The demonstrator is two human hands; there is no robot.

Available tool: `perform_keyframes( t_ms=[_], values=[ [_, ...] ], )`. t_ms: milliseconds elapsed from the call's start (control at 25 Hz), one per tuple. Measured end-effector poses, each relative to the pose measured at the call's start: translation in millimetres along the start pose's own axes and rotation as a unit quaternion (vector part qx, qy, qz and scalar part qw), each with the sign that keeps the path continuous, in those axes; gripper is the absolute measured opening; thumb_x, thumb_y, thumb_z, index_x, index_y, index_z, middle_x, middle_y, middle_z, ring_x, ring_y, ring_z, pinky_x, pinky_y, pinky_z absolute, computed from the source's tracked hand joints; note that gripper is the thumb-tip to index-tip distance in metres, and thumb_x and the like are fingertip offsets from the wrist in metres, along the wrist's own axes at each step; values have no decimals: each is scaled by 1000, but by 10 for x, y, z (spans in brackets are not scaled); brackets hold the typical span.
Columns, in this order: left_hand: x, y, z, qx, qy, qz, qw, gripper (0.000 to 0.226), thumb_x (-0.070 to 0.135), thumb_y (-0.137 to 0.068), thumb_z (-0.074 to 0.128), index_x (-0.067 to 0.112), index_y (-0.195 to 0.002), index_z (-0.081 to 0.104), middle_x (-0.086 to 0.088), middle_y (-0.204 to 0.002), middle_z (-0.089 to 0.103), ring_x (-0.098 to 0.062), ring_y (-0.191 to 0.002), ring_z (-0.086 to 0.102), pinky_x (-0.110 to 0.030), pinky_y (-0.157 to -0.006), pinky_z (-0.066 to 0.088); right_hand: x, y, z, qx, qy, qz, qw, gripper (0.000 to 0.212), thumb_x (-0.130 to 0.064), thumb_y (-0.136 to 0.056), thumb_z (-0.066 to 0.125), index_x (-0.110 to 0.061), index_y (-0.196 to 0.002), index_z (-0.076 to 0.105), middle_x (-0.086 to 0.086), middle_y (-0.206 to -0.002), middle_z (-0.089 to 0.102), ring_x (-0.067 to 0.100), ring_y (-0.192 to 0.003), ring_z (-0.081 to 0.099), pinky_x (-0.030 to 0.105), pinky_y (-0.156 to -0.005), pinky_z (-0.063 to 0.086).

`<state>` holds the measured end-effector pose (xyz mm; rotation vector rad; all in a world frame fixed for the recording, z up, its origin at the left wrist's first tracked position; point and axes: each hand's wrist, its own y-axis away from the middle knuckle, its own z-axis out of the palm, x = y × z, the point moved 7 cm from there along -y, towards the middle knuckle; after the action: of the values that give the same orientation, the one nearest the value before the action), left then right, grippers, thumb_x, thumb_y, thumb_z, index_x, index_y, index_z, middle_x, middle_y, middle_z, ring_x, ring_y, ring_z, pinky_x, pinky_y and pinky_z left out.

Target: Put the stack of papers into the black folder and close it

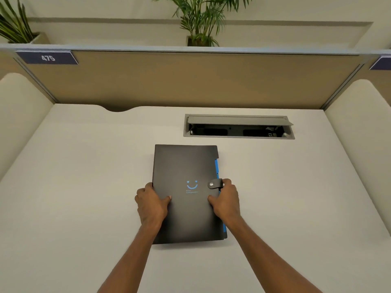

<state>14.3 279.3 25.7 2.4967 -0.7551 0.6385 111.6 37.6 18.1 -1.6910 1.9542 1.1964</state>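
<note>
Left hand (151, 203) clamps the black folder (186, 176) at its spine edge, thumb on the cover. Right hand (225, 200) grips the opposite edge w/ fingers right by the snap strap (215, 183), so right is nearer the clasp. Folder lies shut on the desk (84, 187) btwn both hands, long axis running away from the person. Papers not visible, prob. inside; strap looks fastened.
</note>
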Motion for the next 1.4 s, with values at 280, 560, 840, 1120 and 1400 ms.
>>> perform_keyframes(
  t_ms=[280, 560, 840, 1120, 1400],
  values=[
    [-151, -913, -451, 22, 19, -1, 1000, 65, 21, -72, 91, 1, -126, 63, -24, -119, 65, -43, -110, 62, -54, -95, 55, -783, -375, 551, -33, 1, -40, 999, 52, -11, -82, 78, -9, -128, 54, 12, -122, 60, 30, -111, 60, 41, -98, 54],
    [51, -1980, -790, 35, 41, 28, 998, 65, 16, -68, 94, -2, -124, 65, -26, -119, 69, -45, -106, 66, -54, -94, 55, -1544, -1013, 951, -47, 0, -61, 997, 52, -9, -84, 76, -6, -131, 52, 14, -127, 59, 33, -118, 59, 41, -100, 53],
    [262, -2713, -770, 18, 45, 39, 998, 67, 13, -69, 94, -3, -127, 65, -25, -123, 70, -44, -108, 66, -48, -93, 54, -1837, -1566, 1256, -46, 4, -47, 998, 60, -8, -85, 79, -7, -137, 49, 16, -134, 59, 33, -124, 59, 43, -106, 53],
    [155, -3010, -621, -8, 38, 26, 999, 61, 12, -70, 93, -3, -123, 66, -24, -123, 70, -43, -107, 67, -42, -89, 51, -1811, -1742, 1452, -56, 17, -39, 998, 53, -7, -87, 76, -4, -133, 50, 17, -132, 55, 35, -122, 59, 45, -104, 53],
    [117, -2828, -608, 31, -40, 60, 997, 65, 19, -82, 83, -9, -134, 56, -33, -130, 61, -49, -122, 55, -55, -102, 47, -1724, -1566, 1369, -31, 63, -86, 994, 53, -23, -95, 70, -11, -139, 44, 11, -137, 49, 28, -125, 56, 40, -104, 53]
  ],
)
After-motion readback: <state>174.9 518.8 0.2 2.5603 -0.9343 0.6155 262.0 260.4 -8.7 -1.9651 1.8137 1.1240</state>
